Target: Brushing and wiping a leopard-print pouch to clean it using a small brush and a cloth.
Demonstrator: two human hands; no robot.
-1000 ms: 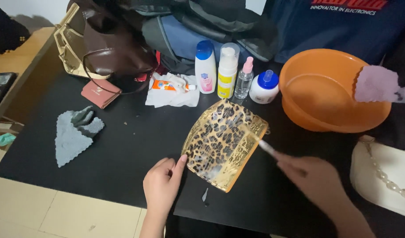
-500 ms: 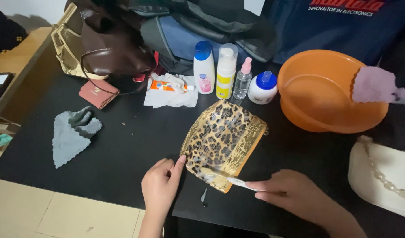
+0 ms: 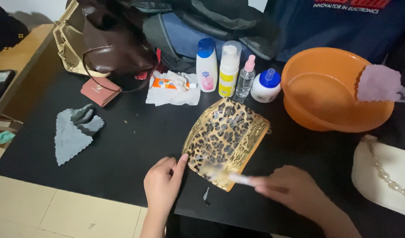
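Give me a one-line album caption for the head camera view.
Left hand steadies a leopard-print pouch while the right hand holds a blurred white brush over it.

Leopard-print pouch (image 3: 226,139) lying flat on the black counter (image 3: 123,150), gold-trimmed, glossy, turned at an angle with one corner toward the near edge. A small white brush (image 3: 229,176) sits across its near corner, blurred, bristle end over the pouch. A dark zipper pull (image 3: 206,195) trails off the near edge onto the counter.
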